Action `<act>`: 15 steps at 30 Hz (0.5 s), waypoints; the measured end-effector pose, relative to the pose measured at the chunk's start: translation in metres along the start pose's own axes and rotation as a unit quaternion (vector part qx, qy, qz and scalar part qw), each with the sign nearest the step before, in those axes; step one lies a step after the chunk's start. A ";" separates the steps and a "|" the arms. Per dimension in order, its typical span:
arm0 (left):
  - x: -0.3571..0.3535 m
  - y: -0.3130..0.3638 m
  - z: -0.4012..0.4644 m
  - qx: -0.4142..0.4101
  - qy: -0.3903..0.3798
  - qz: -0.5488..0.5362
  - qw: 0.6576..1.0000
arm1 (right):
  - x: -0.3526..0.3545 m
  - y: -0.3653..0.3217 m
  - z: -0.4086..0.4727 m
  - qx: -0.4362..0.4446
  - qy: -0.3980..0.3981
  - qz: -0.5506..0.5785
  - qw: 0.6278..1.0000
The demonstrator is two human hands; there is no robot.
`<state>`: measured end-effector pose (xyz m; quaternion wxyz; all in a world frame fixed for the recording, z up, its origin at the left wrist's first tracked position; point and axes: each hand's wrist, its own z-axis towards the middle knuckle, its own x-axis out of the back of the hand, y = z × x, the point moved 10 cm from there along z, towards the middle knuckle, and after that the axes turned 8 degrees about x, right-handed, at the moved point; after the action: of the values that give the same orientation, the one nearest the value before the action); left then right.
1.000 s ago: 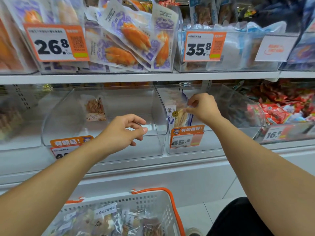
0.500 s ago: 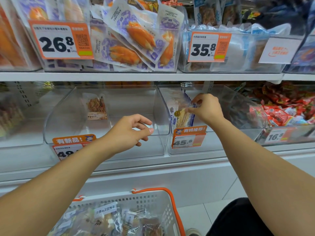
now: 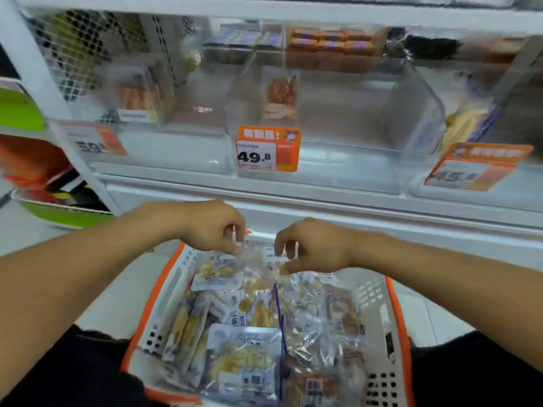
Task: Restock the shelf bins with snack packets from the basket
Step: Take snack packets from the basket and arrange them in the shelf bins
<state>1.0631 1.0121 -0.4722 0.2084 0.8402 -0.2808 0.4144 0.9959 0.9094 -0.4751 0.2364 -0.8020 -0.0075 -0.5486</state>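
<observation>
Our left hand (image 3: pixel 213 227) and right hand (image 3: pixel 311 248) sit close together over the far end of the basket (image 3: pixel 395 306), fingers curled, each pinching the top of a clear snack packet (image 3: pixel 219 271). The white basket with orange rim stands on the pale floor (image 3: pixel 114 301), heaped with packets. Above, the white shelf (image 3: pixel 323 201) carries clear bins (image 3: pixel 338 113), nearly bare, with orange price tags (image 3: pixel 267 149). A second ago both hands were up at the bins; now they have dropped to the basket.
</observation>
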 end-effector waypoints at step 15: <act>0.009 -0.042 -0.028 0.030 -0.037 0.150 0.988 | -0.054 0.053 0.023 -0.273 0.044 0.361 0.891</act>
<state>1.0779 1.0578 -0.4539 0.1086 0.8092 -0.3985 0.4178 1.0090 0.8846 -0.5487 0.1898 -0.7575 0.4427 -0.4407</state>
